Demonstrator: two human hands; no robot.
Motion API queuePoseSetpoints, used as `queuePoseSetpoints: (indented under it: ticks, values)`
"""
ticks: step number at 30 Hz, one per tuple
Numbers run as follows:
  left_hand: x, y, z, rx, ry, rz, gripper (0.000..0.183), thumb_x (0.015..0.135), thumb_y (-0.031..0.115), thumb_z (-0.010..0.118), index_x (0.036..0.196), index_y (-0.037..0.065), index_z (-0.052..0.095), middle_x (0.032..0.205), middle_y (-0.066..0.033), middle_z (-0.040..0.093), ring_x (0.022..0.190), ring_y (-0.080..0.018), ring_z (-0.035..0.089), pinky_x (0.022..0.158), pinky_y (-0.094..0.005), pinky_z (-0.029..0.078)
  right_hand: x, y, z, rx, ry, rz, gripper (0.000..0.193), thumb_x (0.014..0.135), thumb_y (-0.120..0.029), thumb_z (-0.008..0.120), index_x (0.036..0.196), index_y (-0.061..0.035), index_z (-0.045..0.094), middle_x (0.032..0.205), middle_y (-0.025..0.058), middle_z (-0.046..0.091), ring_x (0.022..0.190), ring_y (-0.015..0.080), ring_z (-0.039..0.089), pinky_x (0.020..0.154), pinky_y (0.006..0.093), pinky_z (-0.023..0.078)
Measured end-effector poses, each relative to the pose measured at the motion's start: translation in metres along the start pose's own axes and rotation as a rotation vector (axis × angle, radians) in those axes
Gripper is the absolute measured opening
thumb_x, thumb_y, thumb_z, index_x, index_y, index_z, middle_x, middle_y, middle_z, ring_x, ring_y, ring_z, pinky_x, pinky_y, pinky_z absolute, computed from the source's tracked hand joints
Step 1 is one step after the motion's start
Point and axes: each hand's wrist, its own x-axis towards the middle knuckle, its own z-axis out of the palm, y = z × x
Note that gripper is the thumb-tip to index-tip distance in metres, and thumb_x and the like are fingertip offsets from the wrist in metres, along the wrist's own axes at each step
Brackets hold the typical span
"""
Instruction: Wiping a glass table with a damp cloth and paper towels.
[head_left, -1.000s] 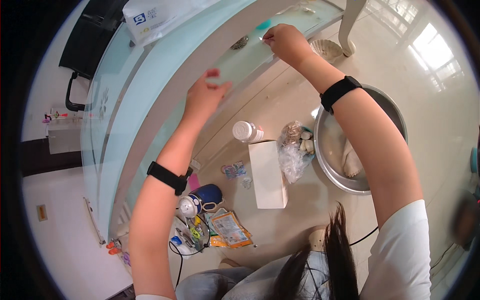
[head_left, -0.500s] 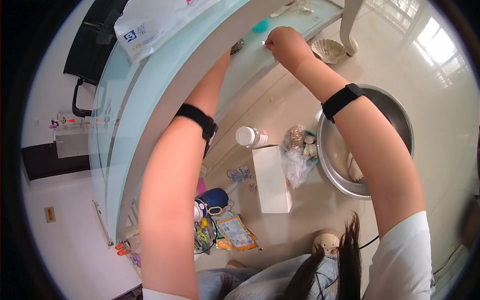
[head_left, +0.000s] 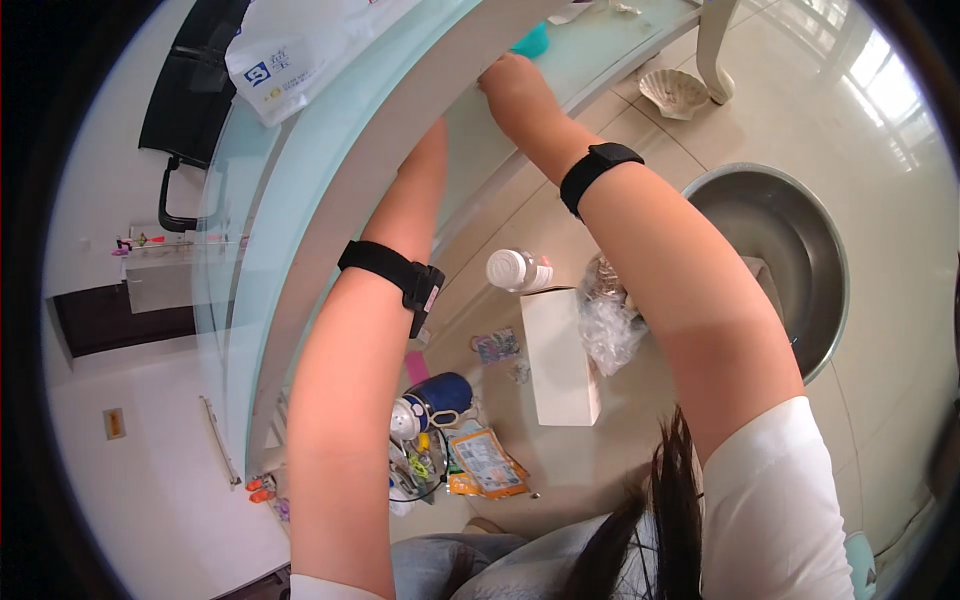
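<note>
My left forearm reaches under the curved edge of the glass table [head_left: 330, 190]. That edge hides my left hand, so its fingers cannot be seen. Over the table's lower glass shelf [head_left: 590, 70], my right hand [head_left: 512, 84] is closed, with fingers curled in toward the tabletop's edge. Its fingertips are partly hidden there, and whatever they hold cannot be made out. Just beyond my right hand sits a turquoise bowl-like thing [head_left: 531, 40], partly covered by the edge.
On the tiled floor stand a white-capped jar [head_left: 512, 270], a white box [head_left: 560, 360], a clear plastic bag [head_left: 610, 335] and a steel basin [head_left: 825, 225]. A shell-shaped dish [head_left: 675, 93] lies by the table leg [head_left: 712, 50]. A blue bottle [head_left: 445, 395] and packets [head_left: 490, 462] lie near my left arm.
My right hand has moved left, toward the tabletop's edge; the small pale thing at its fingertips no longer shows. My left hand has drawn out of sight under the edge. The view has shifted slightly.
</note>
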Motion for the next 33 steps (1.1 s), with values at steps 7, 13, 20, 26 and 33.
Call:
queuePoseSetpoints:
  ticks: [7, 13, 20, 26, 33]
  values:
    - [-0.003, 0.013, -0.006, -0.075, -0.013, -0.046, 0.033, 0.079, 0.019, 0.068, 0.105, 0.000, 0.060, 0.107, -0.0084, 0.061, 0.098, -0.0225, 0.056, 0.084, -0.0344, 0.042, -0.023, -0.012, -0.024, 0.090, -0.286, -0.156, 0.008, 0.071, 0.000, 0.058, 0.075, -0.0025, 0.064, 0.088, 0.0157, 0.062, 0.091, 0.0322, 0.059, 0.075, 0.0380, 0.051]
    - [-0.003, 0.005, -0.017, -0.060, -0.057, 0.065, 0.032, 0.082, 0.020, 0.065, 0.106, 0.000, 0.060, 0.107, -0.0082, 0.061, 0.097, -0.0223, 0.055, 0.085, -0.0338, 0.041, 0.006, -0.002, 0.006, -0.130, 0.017, -0.216, 0.008, 0.073, -0.004, 0.056, 0.074, -0.0028, 0.064, 0.082, 0.0128, 0.061, 0.088, 0.0314, 0.061, 0.073, 0.0384, 0.051]
    - [-0.004, 0.000, -0.017, -0.004, -0.013, 0.014, 0.033, 0.083, 0.023, 0.064, 0.106, 0.000, 0.059, 0.107, -0.0090, 0.060, 0.098, -0.0231, 0.054, 0.085, -0.0340, 0.040, 0.040, 0.021, 0.044, -0.030, 0.000, -0.144, 0.011, 0.073, -0.005, 0.055, 0.076, -0.0032, 0.065, 0.082, 0.0134, 0.063, 0.085, 0.0306, 0.062, 0.072, 0.0392, 0.052]
    - [0.012, -0.028, -0.021, 0.253, -0.004, -0.003, 0.035, 0.088, 0.026, 0.055, 0.111, 0.000, 0.056, 0.108, -0.0087, 0.059, 0.098, -0.0236, 0.053, 0.085, -0.0341, 0.039, -0.010, -0.037, 0.041, 0.069, -0.031, -0.306, 0.012, 0.073, -0.005, 0.056, 0.078, -0.0028, 0.066, 0.082, 0.0136, 0.065, 0.083, 0.0302, 0.062, 0.073, 0.0386, 0.052]
    - [0.000, 0.012, -0.014, 0.112, 0.029, -0.098, 0.037, 0.086, 0.023, 0.057, 0.116, 0.001, 0.054, 0.113, -0.0076, 0.056, 0.101, -0.0203, 0.051, 0.088, -0.0326, 0.039, -0.015, -0.044, -0.004, 0.072, -0.204, -0.173, 0.011, 0.073, -0.005, 0.058, 0.079, -0.0063, 0.067, 0.090, 0.0106, 0.064, 0.094, 0.0277, 0.059, 0.076, 0.0367, 0.051]
